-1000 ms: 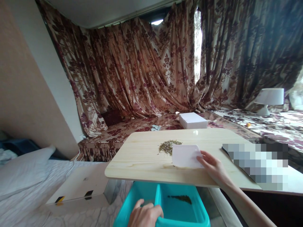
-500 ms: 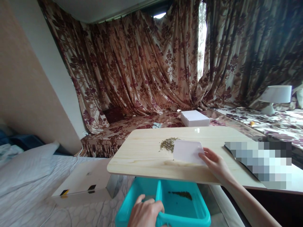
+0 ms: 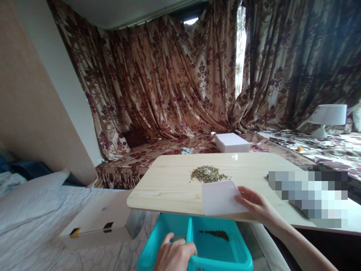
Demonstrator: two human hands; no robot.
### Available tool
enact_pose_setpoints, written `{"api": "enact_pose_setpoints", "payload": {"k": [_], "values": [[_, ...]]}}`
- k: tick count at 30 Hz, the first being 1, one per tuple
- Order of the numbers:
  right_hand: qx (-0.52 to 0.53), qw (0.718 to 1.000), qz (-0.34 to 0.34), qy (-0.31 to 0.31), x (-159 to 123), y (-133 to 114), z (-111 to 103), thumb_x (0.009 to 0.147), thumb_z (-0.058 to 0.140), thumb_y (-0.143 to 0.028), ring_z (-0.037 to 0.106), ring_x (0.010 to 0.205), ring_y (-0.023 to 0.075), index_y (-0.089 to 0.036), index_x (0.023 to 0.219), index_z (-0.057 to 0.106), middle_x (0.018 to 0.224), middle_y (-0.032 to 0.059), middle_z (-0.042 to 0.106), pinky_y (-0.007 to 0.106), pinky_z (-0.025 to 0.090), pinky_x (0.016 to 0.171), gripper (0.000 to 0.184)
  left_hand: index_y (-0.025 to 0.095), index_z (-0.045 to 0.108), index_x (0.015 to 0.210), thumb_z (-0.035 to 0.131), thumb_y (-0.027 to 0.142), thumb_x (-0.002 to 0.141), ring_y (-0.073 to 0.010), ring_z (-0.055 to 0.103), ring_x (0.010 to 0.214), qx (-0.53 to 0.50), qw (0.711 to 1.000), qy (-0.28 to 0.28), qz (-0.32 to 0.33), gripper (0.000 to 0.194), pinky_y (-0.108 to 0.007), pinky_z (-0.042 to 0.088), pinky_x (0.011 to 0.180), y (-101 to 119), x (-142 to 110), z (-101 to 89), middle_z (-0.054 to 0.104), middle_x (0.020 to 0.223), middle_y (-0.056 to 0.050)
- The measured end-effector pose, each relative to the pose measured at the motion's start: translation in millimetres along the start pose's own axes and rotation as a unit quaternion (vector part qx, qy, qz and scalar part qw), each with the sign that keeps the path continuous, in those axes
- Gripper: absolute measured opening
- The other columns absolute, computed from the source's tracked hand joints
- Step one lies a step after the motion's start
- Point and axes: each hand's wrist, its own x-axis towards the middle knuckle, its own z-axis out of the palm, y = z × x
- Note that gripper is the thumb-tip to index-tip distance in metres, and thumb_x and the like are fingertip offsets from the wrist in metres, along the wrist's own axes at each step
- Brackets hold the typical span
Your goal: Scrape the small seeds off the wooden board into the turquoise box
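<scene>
My right hand (image 3: 252,201) pinches the right edge of a white card (image 3: 218,197), which is tilted over the front edge of the pale wooden table (image 3: 163,184). Just behind the card lies a loose heap of small greenish-brown dried bits (image 3: 207,173). Below the table edge is a turquoise two-part bin (image 3: 222,261); its right compartment has a streak of the same dried bits (image 3: 216,235) on the bottom. My left hand (image 3: 176,254) is closed over the bin's near rim by the divider, with some fingertips hidden.
A blurred-out flat object (image 3: 307,199) lies at the table's right. Behind the table, a white box (image 3: 232,142) rests on a patterned cover. To the left, a larger white case (image 3: 97,214) sits on the bed (image 3: 28,244). A lamp (image 3: 328,116) stands far right.
My right hand has drawn the card towards me, from beside the heap to the table's front edge. More of the heap shows. My left hand and the bin stay nearly in place.
</scene>
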Motion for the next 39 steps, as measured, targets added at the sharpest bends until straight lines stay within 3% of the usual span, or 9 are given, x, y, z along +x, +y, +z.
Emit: {"api": "enact_pose_setpoints", "payload": {"k": [2,3,7,10,13,16,23,34,39], "values": [[0.002,0.999,0.018,-0.036,-13,-3,-12,0.069,0.064,-0.047,0.066,0.079,0.0237,-0.018,0.095,0.065,0.09,0.008,0.071,0.031,0.053,0.066,0.04,0.026,0.067,0.087,0.069,0.031,0.067,-0.0218,0.06,0.085,0.009,1.0,-0.007,0.008,0.02,-0.042,0.028,0.099,6,1,0.3,0.064,0.082,-0.001],[0.003,0.999,0.026,-0.024,-18,-5,-20,0.067,0.065,-0.047,0.066,0.079,0.0243,-0.018,0.094,0.065,0.089,0.0084,0.072,0.031,0.053,0.065,0.04,0.027,0.067,0.088,0.068,0.032,0.069,-0.0222,0.06,0.086,0.015,1.0,-0.009,0.014,0.019,-0.042,0.027,0.099,10,3,1.2,0.065,0.082,-0.001],[-0.008,0.986,0.01,0.165,-22,-12,-53,0.054,0.073,-0.047,0.066,0.083,0.0274,-0.021,0.082,0.066,0.086,0.0081,0.072,0.031,0.054,0.069,0.039,0.028,0.068,0.092,0.055,0.03,0.081,-0.0229,0.061,0.084,0.061,0.995,-0.031,0.069,0.017,-0.044,0.027,0.099,39,16,8.0,0.066,0.082,-0.003],[-0.013,0.976,-0.011,0.217,-12,-15,-64,0.05,0.074,-0.049,0.067,0.083,0.0278,-0.022,0.079,0.063,0.084,0.008,0.073,0.033,0.054,0.071,0.041,0.026,0.067,0.096,0.057,0.031,0.079,-0.0239,0.06,0.086,0.084,0.987,-0.044,0.132,0.02,-0.043,0.026,0.098,64,28,12.0,0.066,0.086,-0.005],[-0.002,0.978,-0.026,0.208,1,-10,-60,0.051,0.072,-0.055,0.068,0.078,0.0274,-0.021,0.078,0.06,0.081,0.0097,0.073,0.036,0.054,0.072,0.045,0.02,0.067,0.096,0.065,0.04,0.073,-0.0253,0.058,0.089,0.081,0.985,-0.057,0.143,0.031,-0.041,0.023,0.099,83,33,11.6,0.065,0.087,-0.008],[-0.011,0.983,-0.036,0.181,11,1,-49,0.055,0.068,-0.059,0.068,0.077,0.0271,-0.021,0.081,0.058,0.08,0.0108,0.073,0.038,0.053,0.072,0.047,0.019,0.066,0.095,0.06,0.045,0.076,-0.0253,0.057,0.092,0.059,0.988,-0.058,0.128,0.033,-0.04,0.022,0.1,90,31,7.4,0.065,0.089,-0.008],[-0.006,0.988,-0.031,0.15,21,8,-28,0.055,0.066,-0.059,0.069,0.075,0.0259,-0.022,0.081,0.056,0.079,0.0098,0.074,0.036,0.052,0.069,0.047,0.019,0.066,0.096,0.064,0.044,0.073,-0.0252,0.054,0.095,0.04,0.988,-0.094,0.113,0.034,-0.041,0.02,0.101,88,30,-0.4,0.064,0.092,-0.008],[-0.036,0.991,-0.01,0.126,29,10,-13,0.055,0.064,-0.06,0.068,0.075,0.0265,-0.022,0.077,0.055,0.076,0.0083,0.073,0.034,0.052,0.062,0.045,0.018,0.064,0.099,0.063,0.046,0.077,-0.0247,0.052,0.097,0.06,0.989,-0.074,0.112,0.035,-0.039,0.02,0.102,86,32,3.2,0.062,0.093,-0.008],[-0.012,0.997,-0.017,0.073,20,3,-10,0.057,0.064,-0.059,0.067,0.071,0.0245,-0.022,0.078,0.057,0.073,0.0055,0.073,0.034,0.052,0.062,0.043,0.017,0.066,0.097,0.065,0.044,0.075,-0.0239,0.054,0.093,0.069,0.989,-0.076,0.11,0.034,-0.036,0.022,0.101,87,32,2.0,0.064,0.09,-0.008]]}}
